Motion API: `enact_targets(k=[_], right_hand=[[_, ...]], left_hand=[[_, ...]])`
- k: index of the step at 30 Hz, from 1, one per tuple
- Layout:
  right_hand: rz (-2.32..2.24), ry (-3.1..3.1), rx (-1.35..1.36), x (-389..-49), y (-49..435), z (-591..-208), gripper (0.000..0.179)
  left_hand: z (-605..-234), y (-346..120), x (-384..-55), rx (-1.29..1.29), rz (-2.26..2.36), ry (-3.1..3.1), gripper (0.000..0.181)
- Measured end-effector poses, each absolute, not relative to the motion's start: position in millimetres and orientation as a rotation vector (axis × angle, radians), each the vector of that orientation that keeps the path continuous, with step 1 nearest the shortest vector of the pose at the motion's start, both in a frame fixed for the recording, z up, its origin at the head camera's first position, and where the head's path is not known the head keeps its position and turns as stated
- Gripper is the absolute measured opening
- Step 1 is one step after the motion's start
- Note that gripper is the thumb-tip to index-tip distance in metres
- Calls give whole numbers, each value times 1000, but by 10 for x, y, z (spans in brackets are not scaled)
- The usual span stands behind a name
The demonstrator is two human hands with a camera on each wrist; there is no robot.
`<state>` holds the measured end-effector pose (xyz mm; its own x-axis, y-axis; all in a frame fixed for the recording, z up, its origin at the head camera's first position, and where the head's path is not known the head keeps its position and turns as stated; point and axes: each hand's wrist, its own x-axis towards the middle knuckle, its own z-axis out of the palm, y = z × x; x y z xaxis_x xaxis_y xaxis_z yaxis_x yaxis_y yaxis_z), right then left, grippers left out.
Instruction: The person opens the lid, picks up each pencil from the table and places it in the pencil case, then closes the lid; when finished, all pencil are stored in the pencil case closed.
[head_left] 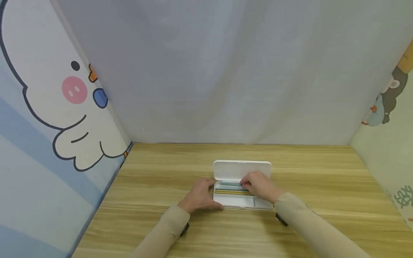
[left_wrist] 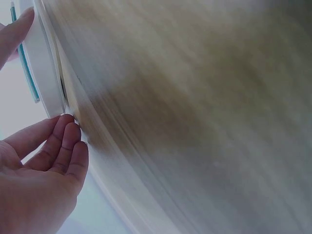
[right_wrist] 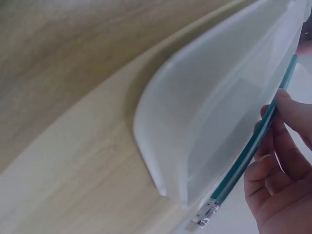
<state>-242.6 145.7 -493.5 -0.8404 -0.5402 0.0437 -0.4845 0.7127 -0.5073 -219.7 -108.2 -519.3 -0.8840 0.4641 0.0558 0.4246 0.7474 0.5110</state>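
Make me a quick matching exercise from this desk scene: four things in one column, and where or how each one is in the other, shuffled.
Things:
1. case lid
2. teal pen
3. left hand
4. right hand

States:
A. rests against the case's left end
B. stands open, tilted back
C. holds the teal pen over the case
D. lies lengthwise in the open case, above a yellow pen

Pairs: 1-B, 2-D, 3-A, 4-C

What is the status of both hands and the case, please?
Left hand steadies open white case at its left end. Right hand pinches teal pen inside. Nothing in the way.
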Motion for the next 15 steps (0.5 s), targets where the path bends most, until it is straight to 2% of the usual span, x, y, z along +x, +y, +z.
enact_targets(k=[15], right_hand=[[-710,2860,-1028,-2457,1341,-5013,5]], left_hand=[[-5228,-1085,-2215,760,796,2878,90]])
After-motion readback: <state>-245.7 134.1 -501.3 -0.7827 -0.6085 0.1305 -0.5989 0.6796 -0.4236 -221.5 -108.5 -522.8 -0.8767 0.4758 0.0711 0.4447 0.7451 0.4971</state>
